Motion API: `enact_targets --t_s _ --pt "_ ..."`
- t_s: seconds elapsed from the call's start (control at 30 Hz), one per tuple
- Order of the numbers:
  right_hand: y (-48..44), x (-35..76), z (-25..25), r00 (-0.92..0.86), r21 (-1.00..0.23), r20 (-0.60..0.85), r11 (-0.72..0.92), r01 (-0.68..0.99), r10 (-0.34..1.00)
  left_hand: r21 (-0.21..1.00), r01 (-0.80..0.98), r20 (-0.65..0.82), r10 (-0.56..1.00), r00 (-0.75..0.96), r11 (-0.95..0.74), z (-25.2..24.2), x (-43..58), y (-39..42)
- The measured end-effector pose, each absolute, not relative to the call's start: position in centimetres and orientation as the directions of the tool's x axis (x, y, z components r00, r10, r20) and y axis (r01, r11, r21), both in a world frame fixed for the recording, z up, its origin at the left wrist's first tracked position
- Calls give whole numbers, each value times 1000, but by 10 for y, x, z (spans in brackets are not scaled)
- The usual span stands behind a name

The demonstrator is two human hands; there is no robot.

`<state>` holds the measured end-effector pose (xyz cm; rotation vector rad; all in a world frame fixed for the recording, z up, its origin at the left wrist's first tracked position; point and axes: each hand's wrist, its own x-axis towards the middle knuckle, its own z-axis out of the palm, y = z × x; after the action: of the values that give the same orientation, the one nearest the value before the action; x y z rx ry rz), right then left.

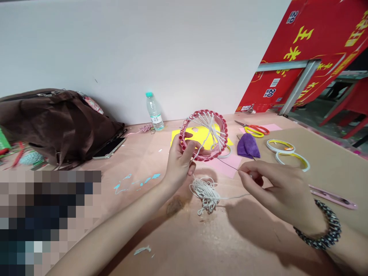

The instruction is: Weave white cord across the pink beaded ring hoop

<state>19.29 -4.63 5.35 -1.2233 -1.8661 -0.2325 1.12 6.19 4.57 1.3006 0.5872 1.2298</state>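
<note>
Having left-hand fingers (186, 147) curled round a pink hoop (204, 113) raised above the table (129, 207), and right-hand fingertips (243, 172) pinched narrowly on a thin dark wire (228, 165), beside white cord (232, 197) from a tangled bundle (205, 195) below.

The left hand (179, 163) stands raised with fingers curled, the left forearm (115, 226) angling in from the near left; the right hand (273, 188) pinches thumb against fingertips, further right.
</note>
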Motion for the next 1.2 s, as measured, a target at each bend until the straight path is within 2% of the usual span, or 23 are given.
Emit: enact_targets --t_s 0.13,0.27,0.43,0.5,0.57,0.67,0.83,1.1,1.2 --pt "-44 192 49 -147 -277 720 476 835 678 938 -315 261 892 369 -144 44 14 54" --pt "-43 191 43 -111 -318 745 497 807 657 949 -308 199 891 407 -71 44 19 41" --pt "-42 192 40 -166 -490 684 616 617 710 945 -326 140 910 391 -5 48 21 32" --pt "-41 192 39 -144 -555 658 606 570 739 939 -345 135 914 383 5 51 21 30" --pt "-40 192 37 -91 -571 665 584 577 741 935 -353 132 916 379 11 53 20 29" --pt "-38 191 35 -65 -514 708 576 636 703 937 -350 127 915 383 17 54 20 26" --pt "-37 193 35 -141 -354 792 636 686 593 936 -350 118 899 421 40 53 22 21" --pt "-39 191 35 -81 -413 779 606 680 622 936 -349 118 899 423 41 49 22 19" --pt "-35 193 35 -147 -325 809 641 696 570 932 -358 105 905 412 55 49 22 18"
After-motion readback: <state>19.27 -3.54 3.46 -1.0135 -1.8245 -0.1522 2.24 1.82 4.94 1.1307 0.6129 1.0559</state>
